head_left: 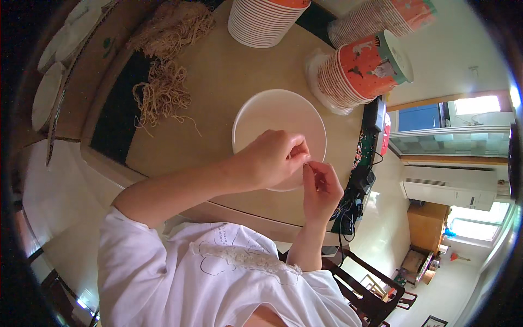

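Note:
My left hand (272,156) is held over a round white paper tub (256,113), its thumb and fingers closed in a pinch. My right hand (323,188) meets it fingertip to fingertip by the tub's right edge, also pinching. Whatever is between the fingertips is too small to make out. At the far left of the table lies a loose tangle of tan string (162,95), with one strand trailing toward the tub. A bigger heap of the same string (174,30) is behind it.
Nested white tubs (259,24) stand at the table's far edge. Orange and green printed tubs (365,68) lie stacked in plastic at the right, another stack (381,22) behind. A cardboard box (81,82) is at the left. Black cables (348,215) and a dark chair (370,289) are on the right.

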Demonstrator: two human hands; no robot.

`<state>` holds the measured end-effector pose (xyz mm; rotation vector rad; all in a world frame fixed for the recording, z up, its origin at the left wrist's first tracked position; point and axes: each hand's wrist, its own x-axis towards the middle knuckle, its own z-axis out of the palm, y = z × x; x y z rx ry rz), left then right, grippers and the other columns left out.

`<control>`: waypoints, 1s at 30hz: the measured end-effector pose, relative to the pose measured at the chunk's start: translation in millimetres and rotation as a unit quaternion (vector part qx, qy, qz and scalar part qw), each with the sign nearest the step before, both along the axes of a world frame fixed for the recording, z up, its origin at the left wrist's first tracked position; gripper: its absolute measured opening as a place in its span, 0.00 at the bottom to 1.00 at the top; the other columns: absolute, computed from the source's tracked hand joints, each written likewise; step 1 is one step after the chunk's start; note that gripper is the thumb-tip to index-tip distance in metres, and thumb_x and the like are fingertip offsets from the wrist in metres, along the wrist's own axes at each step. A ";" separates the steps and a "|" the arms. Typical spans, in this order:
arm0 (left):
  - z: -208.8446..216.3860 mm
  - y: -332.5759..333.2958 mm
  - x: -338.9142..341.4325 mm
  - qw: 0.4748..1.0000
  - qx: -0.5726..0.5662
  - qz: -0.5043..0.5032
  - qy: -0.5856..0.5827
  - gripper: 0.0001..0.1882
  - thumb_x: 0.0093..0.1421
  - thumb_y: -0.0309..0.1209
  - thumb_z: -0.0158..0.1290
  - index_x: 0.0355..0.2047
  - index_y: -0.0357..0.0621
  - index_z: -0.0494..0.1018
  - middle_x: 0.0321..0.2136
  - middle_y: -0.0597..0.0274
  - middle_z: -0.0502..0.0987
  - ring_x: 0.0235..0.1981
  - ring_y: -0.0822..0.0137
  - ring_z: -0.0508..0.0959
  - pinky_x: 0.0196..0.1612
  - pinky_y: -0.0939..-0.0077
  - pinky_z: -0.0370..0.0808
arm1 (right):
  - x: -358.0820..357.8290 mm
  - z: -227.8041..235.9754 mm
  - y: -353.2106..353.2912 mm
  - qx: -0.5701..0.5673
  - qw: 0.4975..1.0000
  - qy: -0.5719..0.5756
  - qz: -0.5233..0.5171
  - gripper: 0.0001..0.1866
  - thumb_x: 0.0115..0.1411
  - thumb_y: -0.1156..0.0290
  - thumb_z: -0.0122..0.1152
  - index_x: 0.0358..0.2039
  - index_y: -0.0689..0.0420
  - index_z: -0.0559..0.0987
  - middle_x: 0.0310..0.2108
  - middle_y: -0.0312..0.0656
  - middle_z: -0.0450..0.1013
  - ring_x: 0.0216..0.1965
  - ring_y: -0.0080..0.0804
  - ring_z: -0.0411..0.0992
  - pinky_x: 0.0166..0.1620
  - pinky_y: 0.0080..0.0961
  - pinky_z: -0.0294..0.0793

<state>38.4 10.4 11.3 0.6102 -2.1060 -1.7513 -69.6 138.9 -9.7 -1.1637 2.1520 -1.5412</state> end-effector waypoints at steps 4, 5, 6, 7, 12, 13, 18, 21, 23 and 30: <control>-3.8 0.1 0.5 1.000 -0.005 0.014 -0.006 0.07 0.58 0.29 0.54 0.32 0.36 0.74 0.25 0.55 0.79 0.27 0.68 0.79 0.32 0.73 0.74 | 1.5 2.0 0.1 -0.001 1.000 -0.004 -0.003 0.03 0.53 0.81 0.62 0.28 0.60 0.78 0.21 0.29 0.66 0.20 0.11 0.59 0.21 0.10 0.56; -4.3 -0.2 0.6 1.000 -0.004 0.016 -0.012 0.07 0.58 0.29 0.54 0.32 0.36 0.74 0.25 0.55 0.79 0.27 0.68 0.79 0.32 0.73 0.74 | 1.8 2.1 0.1 -0.003 1.000 -0.005 -0.004 0.03 0.53 0.81 0.62 0.28 0.60 0.78 0.21 0.29 0.66 0.20 0.11 0.59 0.21 0.10 0.56; -4.9 -0.6 0.4 1.000 -0.004 0.016 -0.012 0.07 0.58 0.29 0.54 0.32 0.36 0.74 0.25 0.55 0.79 0.27 0.68 0.79 0.32 0.73 0.74 | 2.1 1.9 0.2 -0.004 1.000 -0.005 -0.003 0.03 0.53 0.81 0.62 0.28 0.60 0.78 0.21 0.29 0.66 0.20 0.11 0.59 0.21 0.10 0.56; -5.6 -1.0 0.2 1.000 -0.021 0.003 -0.014 0.08 0.58 0.30 0.54 0.31 0.36 0.74 0.24 0.54 0.78 0.26 0.66 0.79 0.32 0.72 0.74 | 2.4 1.5 0.2 -0.005 1.000 -0.003 -0.004 0.02 0.53 0.81 0.62 0.28 0.60 0.77 0.20 0.30 0.66 0.20 0.12 0.60 0.21 0.11 0.56; 1.0 2.9 -1.5 0.996 -0.086 0.011 -0.028 0.08 0.59 0.30 0.52 0.30 0.37 0.70 0.23 0.51 0.77 0.26 0.56 0.78 0.31 0.66 0.74 | -0.2 -1.7 2.7 0.006 1.000 0.002 -0.001 0.02 0.53 0.81 0.61 0.27 0.61 0.77 0.21 0.31 0.66 0.20 0.13 0.60 0.21 0.11 0.56; 0.4 5.7 -3.9 0.990 -0.129 0.039 -0.039 0.08 0.60 0.31 0.51 0.30 0.37 0.68 0.24 0.51 0.76 0.27 0.53 0.77 0.31 0.63 0.73 | -1.2 -2.4 2.9 0.002 1.000 0.012 0.009 0.02 0.53 0.81 0.61 0.27 0.61 0.76 0.21 0.31 0.66 0.20 0.13 0.60 0.21 0.11 0.56; -5.0 9.7 -5.8 0.978 -0.191 0.067 -0.052 0.08 0.61 0.31 0.49 0.31 0.39 0.64 0.25 0.51 0.75 0.27 0.49 0.76 0.29 0.57 0.72 | -1.2 -1.8 4.6 -0.003 0.999 0.028 0.022 0.03 0.53 0.82 0.60 0.27 0.62 0.76 0.21 0.32 0.66 0.20 0.13 0.60 0.22 0.11 0.57; -7.4 10.3 -5.7 0.972 -0.216 0.086 -0.031 0.09 0.61 0.31 0.49 0.31 0.39 0.64 0.25 0.50 0.75 0.27 0.49 0.76 0.30 0.57 0.72 | -0.8 -2.2 4.5 -0.006 0.999 0.031 0.028 0.03 0.53 0.82 0.60 0.28 0.62 0.76 0.21 0.32 0.67 0.20 0.14 0.61 0.23 0.11 0.59; -4.2 10.4 -6.3 0.976 -0.199 0.088 -0.027 0.08 0.60 0.30 0.50 0.30 0.39 0.65 0.26 0.51 0.75 0.27 0.50 0.76 0.30 0.58 0.72 | -0.8 2.2 5.3 0.025 0.999 -0.015 0.029 0.03 0.54 0.82 0.59 0.29 0.62 0.76 0.23 0.32 0.70 0.22 0.13 0.64 0.25 0.10 0.61; 16.8 6.3 3.0 0.982 -0.173 0.039 0.070 0.05 0.54 0.28 0.53 0.28 0.40 0.69 0.26 0.53 0.74 0.29 0.52 0.76 0.31 0.60 0.72 | -4.5 21.7 7.3 0.043 0.996 -0.067 0.036 0.04 0.54 0.83 0.58 0.31 0.62 0.76 0.28 0.34 0.74 0.28 0.12 0.68 0.28 0.09 0.64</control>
